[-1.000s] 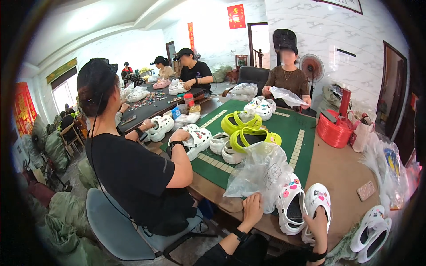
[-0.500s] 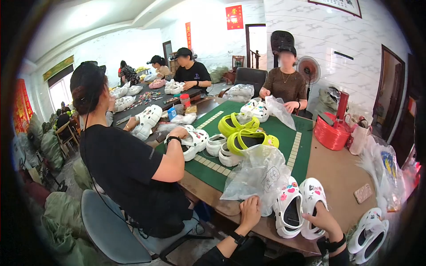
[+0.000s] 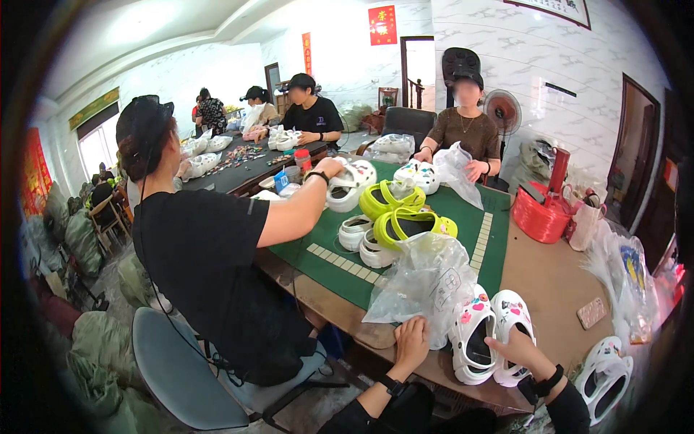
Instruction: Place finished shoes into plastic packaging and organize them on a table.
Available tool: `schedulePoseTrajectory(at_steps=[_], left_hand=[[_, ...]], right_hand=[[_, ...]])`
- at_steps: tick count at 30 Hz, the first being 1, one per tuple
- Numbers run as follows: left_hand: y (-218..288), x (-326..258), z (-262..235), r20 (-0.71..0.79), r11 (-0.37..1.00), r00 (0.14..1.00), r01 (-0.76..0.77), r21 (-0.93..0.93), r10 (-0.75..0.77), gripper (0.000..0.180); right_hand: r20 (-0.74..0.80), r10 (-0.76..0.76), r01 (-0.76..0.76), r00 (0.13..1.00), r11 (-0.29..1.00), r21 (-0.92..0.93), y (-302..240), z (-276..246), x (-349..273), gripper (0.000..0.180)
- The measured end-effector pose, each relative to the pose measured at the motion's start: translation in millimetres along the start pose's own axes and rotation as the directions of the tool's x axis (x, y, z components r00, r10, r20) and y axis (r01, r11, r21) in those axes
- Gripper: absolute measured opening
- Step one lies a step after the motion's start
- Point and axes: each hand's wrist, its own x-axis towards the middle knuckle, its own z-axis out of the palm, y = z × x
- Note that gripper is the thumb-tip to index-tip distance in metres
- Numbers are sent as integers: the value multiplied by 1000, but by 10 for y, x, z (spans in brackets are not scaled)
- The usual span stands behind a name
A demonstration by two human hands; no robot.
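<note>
Near the table's front edge, my left hand [image 3: 411, 340] has its fingers curled on the lower edge of a clear plastic bag [image 3: 426, 278]. My right hand [image 3: 519, 350] grips a pair of white clogs decorated with colourful charms. Its thumb reaches into the left clog [image 3: 473, 311], while its fingers go inside the right clog [image 3: 515, 302], partly hidden there. Both clogs stand side by side, toes pointing away from me. Just beyond the bag, lime-green clogs [image 3: 416, 226] rest beside plain white clogs [image 3: 354, 233] on a green mat [image 3: 325, 253].
At my left a co-worker [image 3: 195, 253] reaches over the mat with white clogs [image 3: 353, 182]. Across the table another person [image 3: 466, 137] handles a plastic bag [image 3: 455, 170]. A phone [image 3: 591, 314], a red twine roll [image 3: 538, 217] and more white clogs [image 3: 604, 380] are at the right.
My right thumb has moved into the left clog, and the two clogs now sit closer together. The co-worker at left has moved white clogs farther across the mat. My left hand stays at the bag.
</note>
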Motion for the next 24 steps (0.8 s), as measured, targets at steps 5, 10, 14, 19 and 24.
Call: schedulePoseTrajectory(at_steps=[5, 10, 14, 19, 24], left_hand=[[-56, -10, 78, -4, 999, 1000, -22, 39, 23, 29], [-50, -3, 50, 29, 992, 998, -65, 105, 62, 27], [12, 28, 41, 8, 981, 993, -122, 150, 122, 22], [100, 18, 10, 72, 960, 983, -183, 214, 171, 23], [-111, -43, 57, 5, 965, 983, -180, 192, 183, 23]], right_hand=[[-34, 96, -97, 995, 995, -27, -13, 12, 76, 69], [-45, 99, -100, 994, 995, -17, -6, 26, 101, 67], [-107, 126, -134, 986, 988, -77, -100, 82, 131, 66], [-81, 105, -114, 991, 986, -123, -18, 117, 246, 61], [-152, 14, -12, 988, 1000, 15, 219, 215, 238, 47]])
